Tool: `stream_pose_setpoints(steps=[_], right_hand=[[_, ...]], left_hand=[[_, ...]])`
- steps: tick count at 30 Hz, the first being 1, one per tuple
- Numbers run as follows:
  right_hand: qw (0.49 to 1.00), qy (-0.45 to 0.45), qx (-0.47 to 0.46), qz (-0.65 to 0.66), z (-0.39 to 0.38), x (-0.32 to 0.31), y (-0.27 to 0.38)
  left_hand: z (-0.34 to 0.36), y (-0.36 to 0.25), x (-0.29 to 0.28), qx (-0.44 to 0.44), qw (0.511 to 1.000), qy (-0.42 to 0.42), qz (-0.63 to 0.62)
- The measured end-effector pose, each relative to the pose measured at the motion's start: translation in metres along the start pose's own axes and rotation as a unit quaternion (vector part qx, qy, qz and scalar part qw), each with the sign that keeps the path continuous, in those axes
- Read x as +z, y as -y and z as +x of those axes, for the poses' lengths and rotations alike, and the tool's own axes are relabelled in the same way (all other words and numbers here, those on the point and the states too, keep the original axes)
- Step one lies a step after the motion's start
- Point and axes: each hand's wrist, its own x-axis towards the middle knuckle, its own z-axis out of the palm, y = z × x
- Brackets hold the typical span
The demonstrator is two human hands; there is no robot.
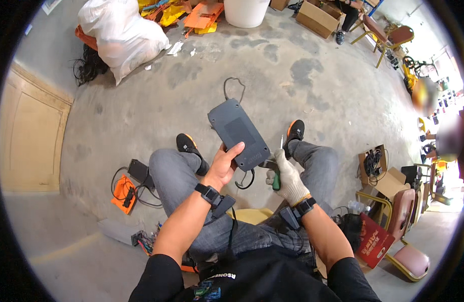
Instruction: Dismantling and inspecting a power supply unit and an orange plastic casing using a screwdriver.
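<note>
A dark grey power adapter (237, 132) is held tilted above the floor between my knees. It is a flat box with round screw recesses at its corners and a label on the face toward me. One cable loops from its far end, and a short black one curls at its near end. My bare left hand (223, 166) grips its lower left side, thumb on top. Close to its lower right corner, my right hand (289, 181), in a white knit glove, is closed round a green-handled screwdriver (276, 182). The screwdriver's thin metal shaft points up, apart from the adapter's face.
Left of my legs lie an orange part (123, 195) and a black box (140, 171) with cables. A white sack (118, 38) and a white bucket (246, 11) stand far off. Right are a cardboard box (367, 168), a red carton (374, 241) and a chair (409, 259). Another person (349, 17) sits far right.
</note>
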Motion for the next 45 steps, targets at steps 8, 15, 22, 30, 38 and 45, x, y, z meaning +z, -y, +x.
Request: stream_pose_setpoints(steps=[8,15,22,30,38,45], right_hand=[[0.988,0.051,-0.059,-0.132,-0.005,0.031,0.017],[0.954,0.101,-0.108,-0.261,-0.013,0.011,0.053],[0.931,0.082,-0.118,-0.334,-0.022,0.007,0.066],[0.924,0.069,-0.145,-0.347,-0.019,0.0,0.066],[0.838,0.059,-0.12,-0.53,-0.005,-0.029,0.077],[0.683,0.174,-0.124,-0.699,-0.001,-0.011,0.087]], left_hand=[[0.02,0.01,0.011,0.014,0.995,0.012,-0.097],[0.012,0.021,0.004,-0.063,0.997,0.044,0.022],[0.004,0.028,-0.008,-0.135,0.985,0.11,0.016],[0.0,0.025,-0.009,-0.154,0.981,0.118,0.029],[-0.029,-0.002,0.005,-0.202,0.917,0.235,0.252],[-0.009,-0.006,-0.002,0.011,0.854,0.107,0.509]])
